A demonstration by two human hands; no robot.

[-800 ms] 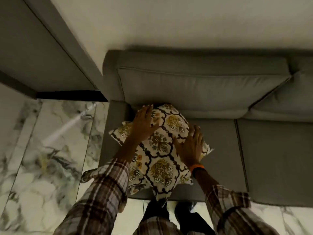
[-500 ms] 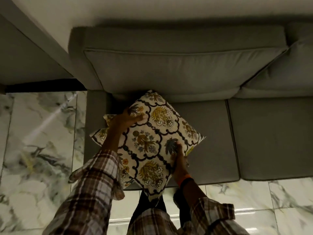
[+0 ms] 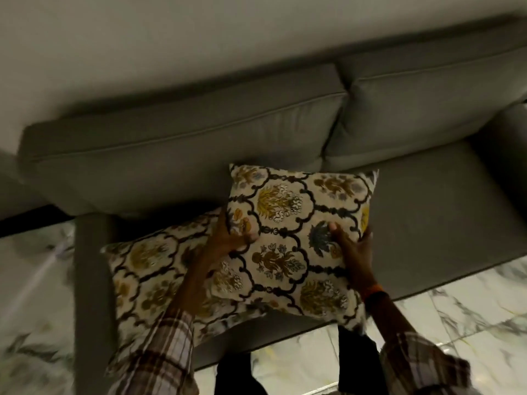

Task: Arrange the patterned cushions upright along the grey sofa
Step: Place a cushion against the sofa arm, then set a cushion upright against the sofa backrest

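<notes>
I hold a cream cushion with a dark lattice and yellow flower print (image 3: 296, 238) above the seat of the grey sofa (image 3: 427, 212). My left hand (image 3: 228, 238) grips its left edge and my right hand (image 3: 352, 246) grips its right edge. The cushion is tilted, its top edge close to the back cushions. A second patterned cushion (image 3: 154, 275) lies flat on the seat at the left, partly under my left arm and under the held cushion.
Two grey back cushions (image 3: 185, 155) run along the wall. The sofa's left arm (image 3: 88, 280) is at the left, the right arm (image 3: 507, 143) at the far right. White marble floor (image 3: 456, 323) lies in front. My legs stand against the seat front.
The top cushion has been lifted off the lower one and carried to the right, turned from a diamond to a squarer position. Both hands shifted from pressing on it to gripping its sides. The view swung right.
</notes>
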